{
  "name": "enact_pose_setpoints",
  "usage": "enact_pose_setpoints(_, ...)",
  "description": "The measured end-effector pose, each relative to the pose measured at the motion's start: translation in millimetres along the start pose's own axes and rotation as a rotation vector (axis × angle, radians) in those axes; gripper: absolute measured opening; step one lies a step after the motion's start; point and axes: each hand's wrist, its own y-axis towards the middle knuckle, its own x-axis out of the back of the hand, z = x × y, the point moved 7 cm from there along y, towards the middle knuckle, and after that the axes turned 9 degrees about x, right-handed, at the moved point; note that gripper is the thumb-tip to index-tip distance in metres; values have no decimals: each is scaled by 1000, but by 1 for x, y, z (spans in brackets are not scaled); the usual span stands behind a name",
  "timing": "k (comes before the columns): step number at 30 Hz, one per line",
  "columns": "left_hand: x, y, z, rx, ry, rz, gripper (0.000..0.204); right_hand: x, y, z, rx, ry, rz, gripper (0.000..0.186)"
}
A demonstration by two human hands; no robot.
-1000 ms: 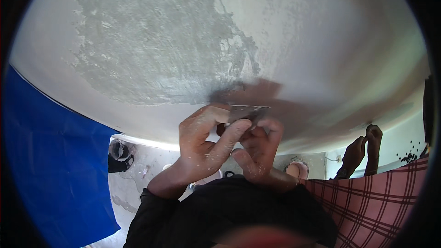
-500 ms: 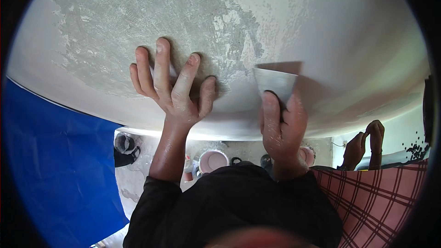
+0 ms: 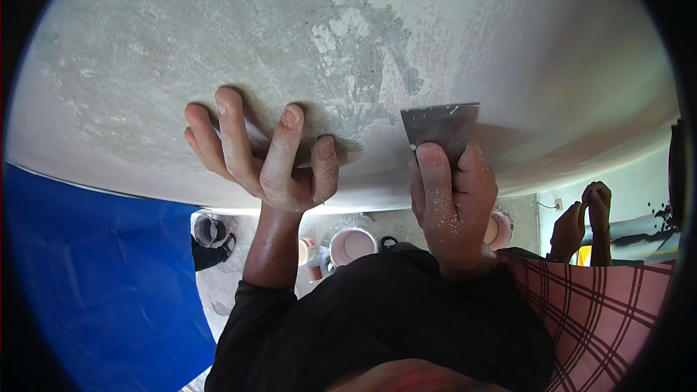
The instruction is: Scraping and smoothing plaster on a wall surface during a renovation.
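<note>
My left hand [image 3: 261, 152] rests with fingers spread on a large pale surface [image 3: 479, 22], at the lower edge of its rough grey plaster patch [image 3: 189, 43]. Something pale under those fingers is too hidden to make out. My right hand [image 3: 454, 203], dusted with white flecks, grips a metal scraper [image 3: 446, 127], thumb against the blade, which lies at the surface just right of the patch, with white bits on it.
A blue sheet [image 3: 102, 261] covers the left side, pink plaid fabric [image 3: 595, 305] the lower right. On the dusty floor [image 3: 225, 290] are buckets [image 3: 352, 243] and a dark footwear item [image 3: 225, 247]. Another person's hands [image 3: 584, 221] are raised at right.
My hands, together on the scraper earlier, have separated: the left spread onto the plaster, the right carrying the scraper rightward and up. Since then the left has shifted slightly down and left.
</note>
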Motion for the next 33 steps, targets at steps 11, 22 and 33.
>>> enact_pose_setpoints(11, -2, -11, 9, 31, -48, 35, 36, -9, 2, -5, 10, -69, -6, 19)
enact_pose_setpoints(22, -12, -15, -27, -77, 45, 179, 43, 10, -2, 7, 168, 12, -115, 16)
enact_pose_setpoints(33, -17, -26, -40, -76, 43, 170, 42, 24, -25, -25, -101, 176, -54, 20)
